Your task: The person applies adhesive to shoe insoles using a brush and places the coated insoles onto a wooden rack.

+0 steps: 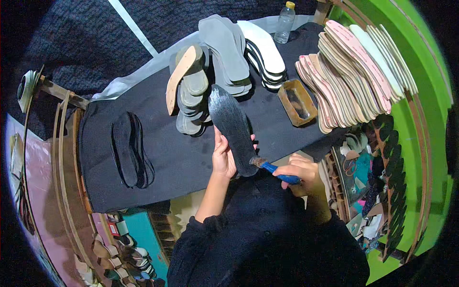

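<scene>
My left hand [223,155] holds a dark grey shoe insole [231,125] from underneath, toe pointing away from me, above the near edge of the black worktable [172,153]. My right hand [300,174] grips a blue-handled brush [275,169] whose bristle end touches the heel of that insole. Both forearms wear dark sleeves.
On the table lie a flat pile of black insoles [129,148], a heap of grey and tan soles [191,88], stacked grey insoles [224,52], white ones [263,48], fanned pink and cream insoles [349,71], a brown glue tin [297,102] and a plastic bottle [285,21]. Shelves with shoe parts flank both sides.
</scene>
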Action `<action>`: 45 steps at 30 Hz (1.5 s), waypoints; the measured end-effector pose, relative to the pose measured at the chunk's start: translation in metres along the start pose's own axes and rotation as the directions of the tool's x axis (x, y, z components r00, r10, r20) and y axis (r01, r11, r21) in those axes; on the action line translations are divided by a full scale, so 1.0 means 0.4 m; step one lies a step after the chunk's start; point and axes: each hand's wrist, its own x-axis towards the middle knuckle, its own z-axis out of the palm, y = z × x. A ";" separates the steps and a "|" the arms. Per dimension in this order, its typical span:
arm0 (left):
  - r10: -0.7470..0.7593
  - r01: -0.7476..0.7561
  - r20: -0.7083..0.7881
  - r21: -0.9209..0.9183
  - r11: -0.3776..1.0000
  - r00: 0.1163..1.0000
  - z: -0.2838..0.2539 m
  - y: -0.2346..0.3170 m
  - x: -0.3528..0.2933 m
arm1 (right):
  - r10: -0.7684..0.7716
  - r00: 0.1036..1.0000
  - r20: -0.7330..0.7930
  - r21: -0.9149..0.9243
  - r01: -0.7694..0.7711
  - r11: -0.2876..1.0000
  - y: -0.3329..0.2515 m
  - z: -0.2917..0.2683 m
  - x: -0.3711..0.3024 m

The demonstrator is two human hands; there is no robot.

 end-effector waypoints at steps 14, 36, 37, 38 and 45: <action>0.000 0.000 0.011 0.007 1.000 1.000 -0.004 -0.003 -0.004 | -0.044 0.998 0.046 -0.012 0.044 0.999 0.010 0.002 -0.011; -0.005 0.004 0.044 0.011 1.000 0.999 -0.002 -0.002 -0.002 | -0.077 0.981 0.179 0.055 0.069 0.996 -0.005 0.042 0.011; -0.005 0.005 0.041 0.014 1.000 0.999 -0.001 -0.002 -0.001 | -0.077 0.981 0.178 0.054 0.068 0.996 -0.003 0.045 0.010; -0.007 0.006 0.041 0.015 1.000 0.999 -0.002 -0.003 -0.001 | -0.086 0.980 0.181 0.029 0.082 0.996 0.001 0.050 0.008; 0.003 -0.004 0.034 0.030 1.000 0.999 -0.008 -0.005 -0.002 | -0.107 0.940 0.324 0.050 0.096 0.994 0.010 0.052 0.006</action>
